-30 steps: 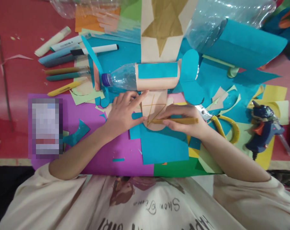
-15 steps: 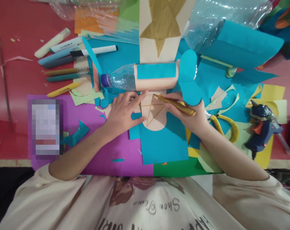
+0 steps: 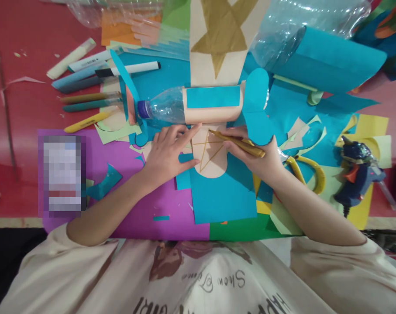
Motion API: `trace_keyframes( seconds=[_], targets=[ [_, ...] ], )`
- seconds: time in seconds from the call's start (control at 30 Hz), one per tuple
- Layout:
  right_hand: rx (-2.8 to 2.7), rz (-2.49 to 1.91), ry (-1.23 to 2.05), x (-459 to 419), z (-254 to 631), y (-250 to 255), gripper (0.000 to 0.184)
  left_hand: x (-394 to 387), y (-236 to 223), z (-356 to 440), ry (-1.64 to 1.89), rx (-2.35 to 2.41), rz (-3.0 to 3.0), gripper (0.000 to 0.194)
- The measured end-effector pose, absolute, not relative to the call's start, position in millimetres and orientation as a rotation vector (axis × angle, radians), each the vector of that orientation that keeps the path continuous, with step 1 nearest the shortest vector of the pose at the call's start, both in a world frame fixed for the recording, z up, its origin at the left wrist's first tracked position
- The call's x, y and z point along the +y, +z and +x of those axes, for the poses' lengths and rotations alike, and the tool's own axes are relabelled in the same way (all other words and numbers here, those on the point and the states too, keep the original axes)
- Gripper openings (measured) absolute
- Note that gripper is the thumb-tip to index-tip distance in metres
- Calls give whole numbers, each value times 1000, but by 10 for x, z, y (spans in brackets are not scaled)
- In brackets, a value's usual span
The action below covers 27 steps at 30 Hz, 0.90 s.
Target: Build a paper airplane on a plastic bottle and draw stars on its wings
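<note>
My right hand [image 3: 255, 152] is closed around a gold marker pen [image 3: 242, 143]. Its tip rests at the top of a star outline drawn in gold lines on a pale peach paper piece [image 3: 212, 168] with a rounded lower end. My left hand [image 3: 170, 150] lies flat with fingers spread, thumb and forefinger at the left edge of that piece. Just above lies a clear plastic bottle [image 3: 167, 104] with a purple cap, wrapped in peach paper with a blue strip [image 3: 213, 97]. Rounded blue paper flaps [image 3: 257, 107] stick out at its right end and partly cover my right fingers.
Yellow-handled scissors [image 3: 304, 174] and a dark blue glue gun [image 3: 356, 174] lie at the right. Several markers [image 3: 86, 122] are at the left, above a phone [image 3: 63, 174]. A gold star on peach paper [image 3: 222, 39] is at the top. Paper scraps lie around.
The gold marker has shifted very slightly left along with my right hand, its tip staying near the star's top. My left hand has not visibly moved.
</note>
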State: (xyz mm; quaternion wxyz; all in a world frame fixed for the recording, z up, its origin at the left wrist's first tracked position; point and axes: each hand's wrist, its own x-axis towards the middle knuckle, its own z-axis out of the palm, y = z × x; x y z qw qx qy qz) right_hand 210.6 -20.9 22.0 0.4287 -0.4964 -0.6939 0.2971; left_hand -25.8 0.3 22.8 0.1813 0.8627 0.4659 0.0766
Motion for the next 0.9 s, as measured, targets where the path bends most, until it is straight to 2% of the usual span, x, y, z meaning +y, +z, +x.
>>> trace_keyframes(
  seconds=[0.43, 0.9],
  targets=[
    [-1809, -1263, 743, -218, 2134, 265, 6, 7, 221, -266, 198, 1313, 2442, 78],
    [-1846, -1295, 792, -208, 2134, 387, 22, 9, 191, -269, 233, 1312, 2430, 78]
  ],
)
